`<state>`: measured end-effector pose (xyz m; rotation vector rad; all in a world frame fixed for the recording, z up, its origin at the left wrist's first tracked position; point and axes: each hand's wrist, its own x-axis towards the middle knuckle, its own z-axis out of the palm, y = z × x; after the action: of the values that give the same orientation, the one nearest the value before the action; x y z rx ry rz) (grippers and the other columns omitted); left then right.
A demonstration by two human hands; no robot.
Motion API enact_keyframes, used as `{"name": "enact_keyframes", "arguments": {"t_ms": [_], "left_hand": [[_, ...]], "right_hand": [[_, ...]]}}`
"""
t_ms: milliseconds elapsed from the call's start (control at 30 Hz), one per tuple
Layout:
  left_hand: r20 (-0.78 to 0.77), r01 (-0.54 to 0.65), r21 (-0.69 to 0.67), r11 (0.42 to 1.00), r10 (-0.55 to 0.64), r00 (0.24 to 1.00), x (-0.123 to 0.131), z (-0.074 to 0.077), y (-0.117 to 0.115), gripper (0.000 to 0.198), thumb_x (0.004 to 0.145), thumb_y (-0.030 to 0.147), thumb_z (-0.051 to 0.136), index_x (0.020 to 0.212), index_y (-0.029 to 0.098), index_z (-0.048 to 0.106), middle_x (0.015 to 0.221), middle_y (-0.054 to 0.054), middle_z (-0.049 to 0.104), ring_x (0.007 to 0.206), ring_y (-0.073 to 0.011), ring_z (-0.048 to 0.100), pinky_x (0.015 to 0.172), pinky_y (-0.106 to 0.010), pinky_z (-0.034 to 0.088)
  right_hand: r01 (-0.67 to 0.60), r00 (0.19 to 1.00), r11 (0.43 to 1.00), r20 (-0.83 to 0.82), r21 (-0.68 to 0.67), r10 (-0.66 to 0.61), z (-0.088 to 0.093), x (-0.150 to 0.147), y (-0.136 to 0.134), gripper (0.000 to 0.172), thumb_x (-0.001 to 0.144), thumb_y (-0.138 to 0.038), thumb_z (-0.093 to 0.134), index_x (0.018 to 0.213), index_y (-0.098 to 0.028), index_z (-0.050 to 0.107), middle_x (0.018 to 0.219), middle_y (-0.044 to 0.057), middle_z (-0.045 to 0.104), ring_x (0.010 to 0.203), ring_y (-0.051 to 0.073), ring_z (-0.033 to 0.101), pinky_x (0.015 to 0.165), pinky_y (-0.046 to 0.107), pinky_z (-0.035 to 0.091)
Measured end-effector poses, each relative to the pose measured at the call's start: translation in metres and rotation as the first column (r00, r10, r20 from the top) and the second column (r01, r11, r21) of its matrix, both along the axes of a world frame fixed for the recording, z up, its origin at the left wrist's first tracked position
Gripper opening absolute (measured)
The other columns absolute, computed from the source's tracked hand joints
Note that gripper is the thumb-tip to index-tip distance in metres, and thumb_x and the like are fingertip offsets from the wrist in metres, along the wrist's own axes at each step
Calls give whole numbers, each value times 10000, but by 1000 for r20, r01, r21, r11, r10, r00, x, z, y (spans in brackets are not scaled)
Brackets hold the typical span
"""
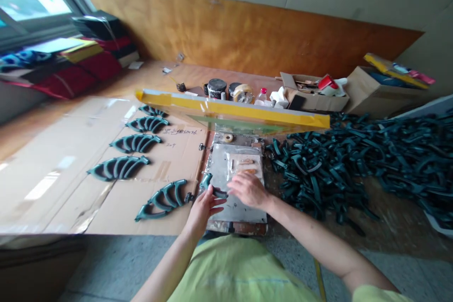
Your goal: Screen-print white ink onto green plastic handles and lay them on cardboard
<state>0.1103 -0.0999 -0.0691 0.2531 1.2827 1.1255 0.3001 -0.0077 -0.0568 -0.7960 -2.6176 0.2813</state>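
Observation:
My left hand (203,207) is closed on a dark teal curved plastic piece (208,184) at the left edge of a grey metal plate (244,210). My right hand (249,188) lies over the same plate with fingers bent down, touching the piece's right end. A raised yellow-framed screen (233,109) hangs above the plate's far side. To the left, rows of teal curved pieces (118,167) lie fanned on flattened cardboard (63,170), the nearest group (163,198) beside my left hand.
A large heap of loose teal pieces (357,160) covers the table to the right. Behind the screen stand jars (216,88), a tape roll (243,93), a small bottle (262,96) and open cardboard boxes (313,92). A plywood board (247,33) backs the table.

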Motion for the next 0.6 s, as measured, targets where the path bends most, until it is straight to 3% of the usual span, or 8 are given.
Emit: {"name": "enact_keyframes", "arguments": {"t_ms": [67,133,200,267,367,500,600], "left_hand": [[-93,-157,-18,987,155,983,-27,-14,-13,369,803,529,636,799,171,547,633,12,599,726,-220,719,569,-272,547],[-226,-345,-41,938,327,917,-60,-29,-31,343,872,511,537,831,171,551,678,-16,647,698,-206,719,569,-271,545],[-368,-492,-86,866,432,823,-91,-44,-52,338,926,481,436,904,171,569,768,-52,698,681,-181,715,576,-265,543],[-468,-579,-130,805,465,751,-112,-59,-72,364,959,444,349,980,167,585,854,-88,722,660,-160,708,562,-251,534],[-521,-611,-197,767,446,728,-125,-76,-89,426,968,393,282,985,128,616,876,-142,730,608,-152,689,525,-245,521],[-574,-557,-271,785,332,748,-134,-91,-86,482,940,425,306,831,111,655,780,-159,726,581,-177,674,532,-276,541],[-642,-490,-329,807,190,743,-146,-93,-81,521,908,497,330,695,138,642,631,-141,685,534,-210,649,504,-310,539]], "right_hand": [[254,967,965,3,-65,-254,-6,36,28,144,927,-168,497,942,-188,638,949,73,650,943,198,581,848,315,453],[561,825,824,131,-79,-549,-17,79,65,174,886,-95,488,976,-153,626,994,119,643,961,223,599,841,323,457],[719,666,692,352,-69,-657,-33,116,99,239,822,-97,571,1058,-118,601,1012,152,644,947,249,625,821,329,462],[755,585,651,531,-79,-613,-49,137,120,322,795,-141,615,1113,-108,580,977,155,664,934,266,645,797,329,466],[758,560,639,631,-130,-536,-68,148,132,405,786,-198,617,1182,-136,563,933,135,689,898,269,668,743,326,473],[802,544,572,608,-173,-579,-75,157,144,535,697,-213,670,1224,-183,582,924,130,703,826,282,679,671,338,475],[799,596,557,425,-229,-681,-70,170,155,583,630,-250,719,1200,-191,616,827,106,699,710,269,664,627,349,474]]}}
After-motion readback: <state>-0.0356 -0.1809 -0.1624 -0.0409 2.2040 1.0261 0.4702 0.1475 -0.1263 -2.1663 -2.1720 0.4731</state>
